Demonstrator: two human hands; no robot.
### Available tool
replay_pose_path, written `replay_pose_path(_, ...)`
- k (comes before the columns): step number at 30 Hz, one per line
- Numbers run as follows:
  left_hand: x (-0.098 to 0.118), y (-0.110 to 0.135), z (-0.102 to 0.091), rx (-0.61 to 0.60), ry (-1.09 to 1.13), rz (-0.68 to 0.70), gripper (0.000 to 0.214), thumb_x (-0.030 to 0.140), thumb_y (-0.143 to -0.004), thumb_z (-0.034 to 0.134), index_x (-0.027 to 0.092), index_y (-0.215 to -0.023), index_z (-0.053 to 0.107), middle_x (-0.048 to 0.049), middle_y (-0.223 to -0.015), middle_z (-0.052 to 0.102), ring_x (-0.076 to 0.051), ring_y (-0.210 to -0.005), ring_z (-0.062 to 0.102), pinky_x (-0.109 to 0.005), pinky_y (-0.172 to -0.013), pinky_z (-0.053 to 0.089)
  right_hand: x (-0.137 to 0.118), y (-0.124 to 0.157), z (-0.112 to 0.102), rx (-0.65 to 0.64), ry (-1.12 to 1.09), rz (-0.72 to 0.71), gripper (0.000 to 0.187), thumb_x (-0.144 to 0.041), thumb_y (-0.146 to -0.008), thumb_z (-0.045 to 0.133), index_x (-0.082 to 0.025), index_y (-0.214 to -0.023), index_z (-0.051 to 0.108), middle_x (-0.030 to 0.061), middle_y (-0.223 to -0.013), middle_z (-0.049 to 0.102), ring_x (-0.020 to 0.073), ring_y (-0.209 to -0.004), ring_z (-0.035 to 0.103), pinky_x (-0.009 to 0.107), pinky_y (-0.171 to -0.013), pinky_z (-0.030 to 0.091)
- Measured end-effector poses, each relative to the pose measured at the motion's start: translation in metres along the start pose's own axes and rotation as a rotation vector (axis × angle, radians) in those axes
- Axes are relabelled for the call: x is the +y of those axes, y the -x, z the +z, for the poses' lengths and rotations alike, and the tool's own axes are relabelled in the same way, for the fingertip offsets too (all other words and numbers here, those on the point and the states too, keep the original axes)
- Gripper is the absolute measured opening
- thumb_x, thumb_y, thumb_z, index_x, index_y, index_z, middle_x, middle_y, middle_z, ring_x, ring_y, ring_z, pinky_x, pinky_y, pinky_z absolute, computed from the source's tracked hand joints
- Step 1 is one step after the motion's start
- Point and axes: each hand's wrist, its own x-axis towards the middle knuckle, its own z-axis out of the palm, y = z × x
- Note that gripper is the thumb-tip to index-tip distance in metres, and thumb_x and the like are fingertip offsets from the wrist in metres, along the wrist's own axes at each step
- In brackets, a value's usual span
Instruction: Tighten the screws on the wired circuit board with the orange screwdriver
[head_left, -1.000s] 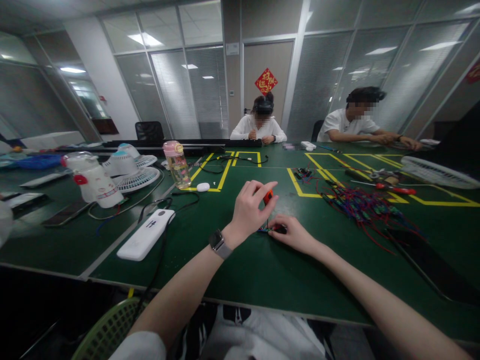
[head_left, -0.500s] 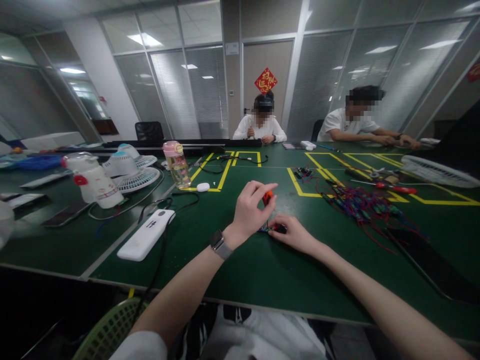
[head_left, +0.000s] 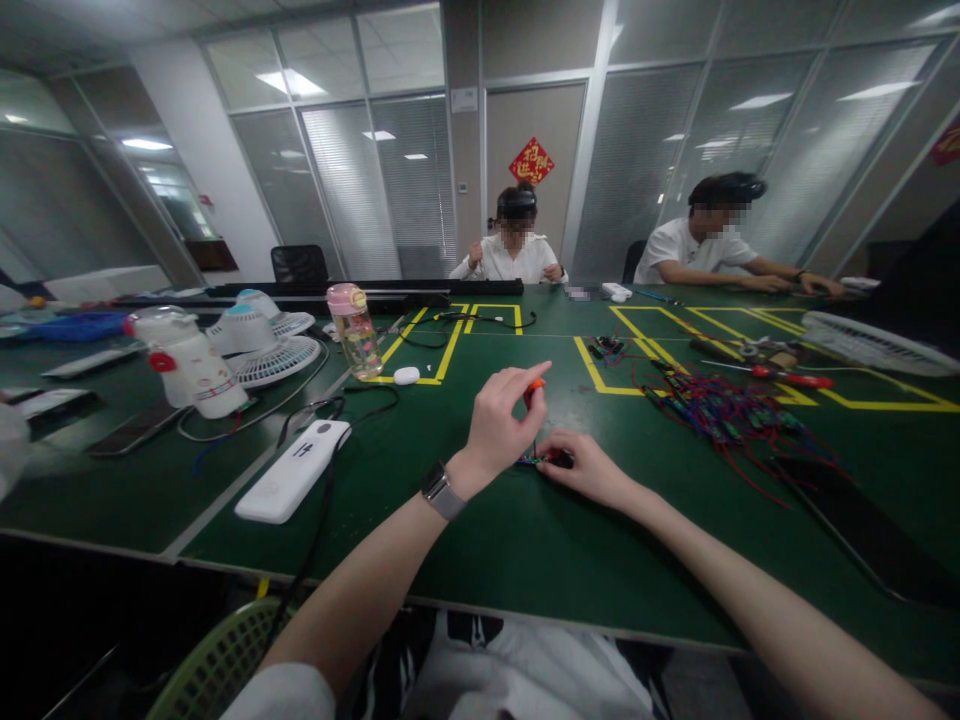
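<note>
My left hand [head_left: 499, 420], with a watch on the wrist, is closed round the orange handle of a small screwdriver [head_left: 532, 392] held upright, tip down. Its thin shaft reaches down to a small wired part [head_left: 541, 459] that lies on the green table [head_left: 525, 540]. My right hand [head_left: 581, 466] rests on the table just right of the left, fingers pinched on that wired part. The part is mostly hidden under my fingers.
A pile of red, blue and black wired parts [head_left: 724, 415] lies to the right, with a red-handled tool [head_left: 795, 380] beyond. A white power bank [head_left: 292, 470] with cable, a pink-capped bottle [head_left: 354, 330] and fans [head_left: 255, 340] stand left. Two people sit across the table.
My left fingers have shifted slightly on the screwdriver handle, covering more of the orange. My right hand has stayed put. The person opposite has raised both hands.
</note>
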Motion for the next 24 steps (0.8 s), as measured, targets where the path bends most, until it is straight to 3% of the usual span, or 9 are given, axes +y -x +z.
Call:
replay_pose_path(5, 0.0004, 0.0005, 0.0001, 0.036, -0.038, -0.043, 0.018, 0.032, -0.089, 0.062, 0.018, -0.099, 0.068, -0.0014, -0.079, 0.054, -0.015, -0.072, 0.054, -0.027, -0.067, 0.047, 0.0004, 0.0001, 0.0002, 0.004, 0.005, -0.004, 0.011, -0.017, -0.077, 0.063, -0.017, -0.085, 0.07, 0.0043, -0.082, 0.065, 0.018, -0.075, 0.06, 0.029, -0.069, 0.048)
replay_pose_path(10, 0.0007, 0.0017, -0.0012, -0.038, 0.006, -0.045, 0.031, 0.022, -0.099, 0.038, 0.018, -0.122, 0.059, -0.0074, -0.101, 0.061, -0.018, -0.094, 0.059, -0.033, -0.083, 0.05, 0.0001, -0.0002, -0.0007, -0.008, 0.013, -0.005, 0.01, -0.019, -0.078, 0.063, -0.018, -0.085, 0.071, 0.0044, -0.082, 0.065, 0.0183, -0.076, 0.061, 0.03, -0.07, 0.049)
replay_pose_path(14, 0.0, 0.0017, -0.0005, -0.069, 0.107, -0.006, 0.034, 0.017, -0.099, 0.038, 0.018, -0.129, 0.052, -0.0092, -0.116, 0.063, -0.019, -0.108, 0.059, -0.036, -0.094, 0.049, -0.0023, -0.0002, -0.002, -0.011, 0.025, 0.001, 0.01, -0.019, -0.078, 0.063, -0.018, -0.084, 0.07, 0.0044, -0.082, 0.065, 0.0188, -0.075, 0.06, 0.03, -0.07, 0.048)
replay_pose_path(17, -0.0008, 0.0019, 0.0014, -0.081, 0.139, 0.011, 0.032, 0.018, -0.098, 0.041, 0.019, -0.128, 0.053, -0.0075, -0.109, 0.065, -0.017, -0.102, 0.06, -0.034, -0.09, 0.05, -0.0032, 0.0, -0.0019, -0.012, 0.04, 0.007, 0.009, -0.019, -0.078, 0.063, -0.017, -0.083, 0.07, 0.0048, -0.081, 0.065, 0.0191, -0.075, 0.06, 0.03, -0.07, 0.047)
replay_pose_path(21, -0.0018, 0.0026, 0.0021, -0.046, 0.061, -0.023, 0.022, 0.03, -0.093, 0.056, 0.018, -0.11, 0.064, -0.0039, -0.091, 0.06, -0.016, -0.084, 0.058, -0.029, -0.077, 0.05, -0.0025, 0.0003, -0.0011, -0.007, 0.042, 0.009, 0.009, -0.019, -0.079, 0.063, -0.017, -0.083, 0.071, 0.0047, -0.08, 0.064, 0.0194, -0.076, 0.059, 0.03, -0.07, 0.047)
replay_pose_path(24, -0.0017, 0.0025, 0.0001, -0.056, 0.036, -0.041, 0.026, 0.031, -0.096, 0.05, 0.018, -0.114, 0.064, -0.005, -0.093, 0.057, -0.016, -0.086, 0.057, -0.03, -0.078, 0.05, -0.0022, 0.0002, -0.0011, -0.007, 0.037, 0.005, 0.009, -0.018, -0.079, 0.063, -0.017, -0.084, 0.071, 0.0045, -0.081, 0.064, 0.019, -0.076, 0.059, 0.03, -0.07, 0.047)
